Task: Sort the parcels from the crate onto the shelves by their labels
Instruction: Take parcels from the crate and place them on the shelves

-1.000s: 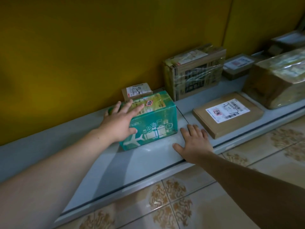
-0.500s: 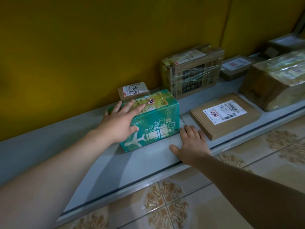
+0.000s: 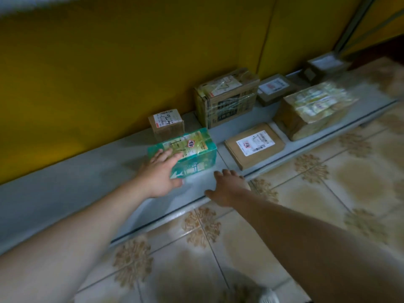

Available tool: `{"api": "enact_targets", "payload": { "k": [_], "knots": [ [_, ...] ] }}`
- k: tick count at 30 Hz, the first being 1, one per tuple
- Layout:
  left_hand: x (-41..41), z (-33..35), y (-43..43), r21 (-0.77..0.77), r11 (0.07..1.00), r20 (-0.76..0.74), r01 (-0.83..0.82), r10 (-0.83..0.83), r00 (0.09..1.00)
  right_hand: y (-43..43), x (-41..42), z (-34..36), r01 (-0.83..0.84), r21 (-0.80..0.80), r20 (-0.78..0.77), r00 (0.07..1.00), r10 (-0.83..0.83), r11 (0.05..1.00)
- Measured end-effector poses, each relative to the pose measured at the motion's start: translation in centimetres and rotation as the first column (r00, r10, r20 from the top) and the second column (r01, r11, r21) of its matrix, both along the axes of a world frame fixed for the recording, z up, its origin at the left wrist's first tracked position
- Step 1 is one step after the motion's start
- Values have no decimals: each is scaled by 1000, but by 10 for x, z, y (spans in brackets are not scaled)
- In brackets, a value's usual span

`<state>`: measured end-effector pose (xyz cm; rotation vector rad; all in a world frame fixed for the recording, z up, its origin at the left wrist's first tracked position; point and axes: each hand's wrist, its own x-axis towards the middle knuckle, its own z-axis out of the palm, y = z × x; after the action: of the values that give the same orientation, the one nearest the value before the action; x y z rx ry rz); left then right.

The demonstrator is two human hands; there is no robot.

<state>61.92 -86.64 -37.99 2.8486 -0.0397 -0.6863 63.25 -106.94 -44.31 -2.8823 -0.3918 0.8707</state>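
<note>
Touching the teal parcel (image 3: 196, 149), the left grip (image 3: 160, 172) lies flat, fingers straight, clasping nothing.

Dim and motion-blurred throughout; the yellow wall (image 3: 109, 73) sinks into shadow, the tape-wrapped parcel (image 3: 317, 106) glints, straight lines bow near the corners

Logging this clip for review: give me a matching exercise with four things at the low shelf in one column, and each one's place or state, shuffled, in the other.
Column one
1. teal box
2. small brown box
3. flat brown parcel
4. right hand

Column two
a. behind the teal box, against the yellow wall
b. open, at the front edge of the shelf
c. under the fingers of the left hand
d. lying flat, to the right of the teal box

Pairs: 1-c, 2-a, 3-d, 4-b
</note>
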Motion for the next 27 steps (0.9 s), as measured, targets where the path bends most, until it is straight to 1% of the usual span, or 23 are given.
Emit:
{"api": "enact_targets", "payload": {
  "k": [4, 9, 12, 15, 19, 23, 25, 27],
  "knots": [
    [-73, 101, -10, -107, 994, -110, -35, 23, 994, 0, -57, 132, -16, 1, -48, 999, 16, 1000],
    [-178, 250, -7, -259, 947, -100, -190, 170, 980, 2, -133, 300, -18, 38, -57, 998, 20, 999],
    [-238, 318, 0, -241, 941, -83, -240, 226, 971, 11, -172, 372, -109, 36, -31, 993, 110, 993],
    [-291, 373, 6, -202, 924, -63, -324, 318, 946, 29, -201, 423, -247, 28, 30, 969, 246, 969],
    [-362, 433, 20, -184, 843, 24, -505, 518, 855, 64, -236, 483, -454, 40, 109, 888, 448, 890],
    [-435, 493, 41, -116, 801, 151, -587, 598, 787, 113, -273, 547, -647, 7, 197, 748, 634, 762],
    [-469, 521, 53, -90, 763, 198, -640, 643, 740, 143, -296, 577, -715, 12, 263, 677, 688, 699],
    [-502, 548, 65, -58, 745, 282, -665, 651, 705, 173, -324, 606, -768, 28, 338, 609, 717, 639]
  ]
}}
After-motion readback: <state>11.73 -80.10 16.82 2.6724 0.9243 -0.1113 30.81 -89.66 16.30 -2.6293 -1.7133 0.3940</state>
